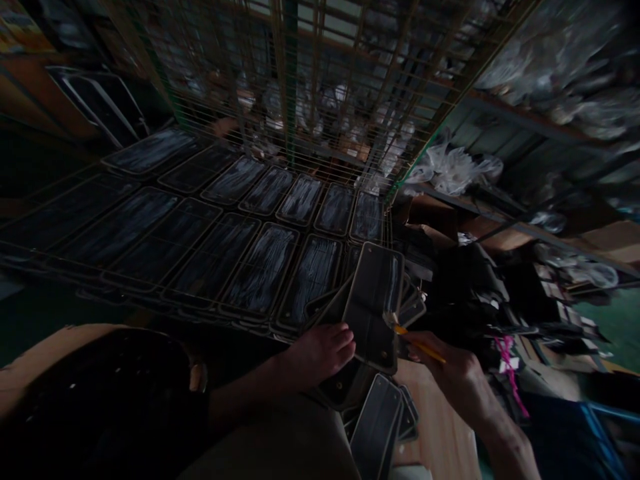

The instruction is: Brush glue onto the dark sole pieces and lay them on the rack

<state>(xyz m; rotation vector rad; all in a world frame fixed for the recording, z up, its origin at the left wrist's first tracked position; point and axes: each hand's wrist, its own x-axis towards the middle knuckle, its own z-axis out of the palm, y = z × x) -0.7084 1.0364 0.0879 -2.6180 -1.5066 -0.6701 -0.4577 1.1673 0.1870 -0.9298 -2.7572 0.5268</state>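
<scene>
My left hand (323, 352) grips a dark phone case (374, 303) by its lower left edge and holds it tilted upright. My right hand (453, 373) pinches a thin yellow-handled brush (419, 345) whose tip meets the case's lower right edge. Below the hands lies a loose pile of similar dark cases (383, 420) on a pale board.
A wire rack (200, 220) to the left carries rows of several dark cases streaked with white. A wire mesh cage (320, 80) stands behind it. Shelves with plastic bags (450, 167) and cluttered boxes fill the right side. My dark-clothed knee (100, 387) is at lower left.
</scene>
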